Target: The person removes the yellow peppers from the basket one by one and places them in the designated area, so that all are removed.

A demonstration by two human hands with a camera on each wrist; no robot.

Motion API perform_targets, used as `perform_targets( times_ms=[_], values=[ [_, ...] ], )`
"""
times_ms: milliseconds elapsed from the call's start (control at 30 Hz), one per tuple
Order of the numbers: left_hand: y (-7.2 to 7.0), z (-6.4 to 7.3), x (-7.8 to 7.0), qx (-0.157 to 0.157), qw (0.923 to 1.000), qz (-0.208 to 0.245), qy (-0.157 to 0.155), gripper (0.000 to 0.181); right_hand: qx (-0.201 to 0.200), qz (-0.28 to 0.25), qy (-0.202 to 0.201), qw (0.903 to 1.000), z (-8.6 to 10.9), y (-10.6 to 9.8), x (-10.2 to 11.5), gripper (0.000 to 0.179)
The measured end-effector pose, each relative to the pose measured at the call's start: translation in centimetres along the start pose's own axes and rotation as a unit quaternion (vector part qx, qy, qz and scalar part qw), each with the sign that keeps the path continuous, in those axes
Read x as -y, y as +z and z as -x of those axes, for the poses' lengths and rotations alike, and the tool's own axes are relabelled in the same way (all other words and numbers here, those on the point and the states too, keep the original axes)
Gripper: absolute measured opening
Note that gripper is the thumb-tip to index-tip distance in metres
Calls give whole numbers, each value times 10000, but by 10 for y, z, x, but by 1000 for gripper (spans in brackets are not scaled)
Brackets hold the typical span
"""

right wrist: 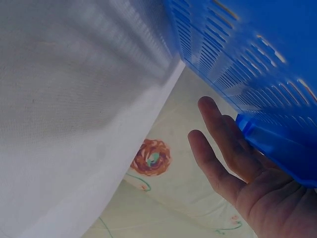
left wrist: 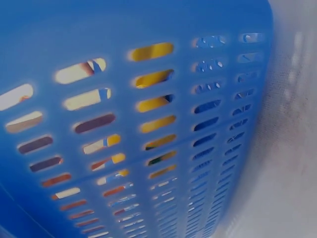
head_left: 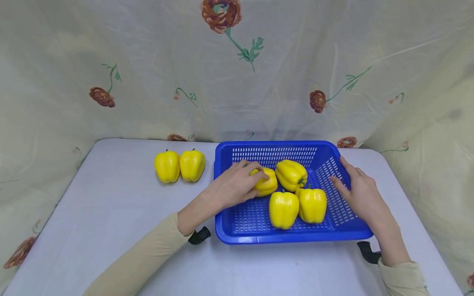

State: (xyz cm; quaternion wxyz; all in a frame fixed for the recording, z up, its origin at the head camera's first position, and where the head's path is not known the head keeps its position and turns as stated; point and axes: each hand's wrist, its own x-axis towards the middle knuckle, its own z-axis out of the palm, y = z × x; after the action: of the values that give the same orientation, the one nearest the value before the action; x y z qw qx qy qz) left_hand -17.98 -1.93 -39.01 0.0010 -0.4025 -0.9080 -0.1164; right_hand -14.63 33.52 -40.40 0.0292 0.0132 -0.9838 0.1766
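Note:
A blue plastic basket with slotted walls stands on the table, several yellow bell peppers in it. Inside its left part, my left hand grips one yellow bell pepper, fingers bent over its top and side. Just right of that lie a tilted bell pepper and, nearer the front, two upright ones, the left and the right. My right hand holds the basket's right rim, thumb inside and fingers outside. The right wrist view shows those fingers along the outer wall.
Two more yellow bell peppers, one beside the other, stand on the white-covered table left of the basket. A flowered curtain hangs behind the table and along its sides. Black straps show near both wrists.

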Motion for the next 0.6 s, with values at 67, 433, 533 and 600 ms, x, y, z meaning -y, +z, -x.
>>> perform_targets(
  times_ms=[67,433,533,600],
  values=[
    [0,0,0,15,10000,18,40,38,-7,-4,-1,10000,0,0,0,77],
    [0,0,2,-232,9994,-223,90,33,31,-17,-4,10000,0,0,-1,78],
    [0,1,2,-136,9997,-170,64,37,52,-28,4,10000,0,-1,-1,78],
    [1,2,2,25,10000,-69,42,42,70,-38,10,10000,0,-1,-2,79]
  ],
)
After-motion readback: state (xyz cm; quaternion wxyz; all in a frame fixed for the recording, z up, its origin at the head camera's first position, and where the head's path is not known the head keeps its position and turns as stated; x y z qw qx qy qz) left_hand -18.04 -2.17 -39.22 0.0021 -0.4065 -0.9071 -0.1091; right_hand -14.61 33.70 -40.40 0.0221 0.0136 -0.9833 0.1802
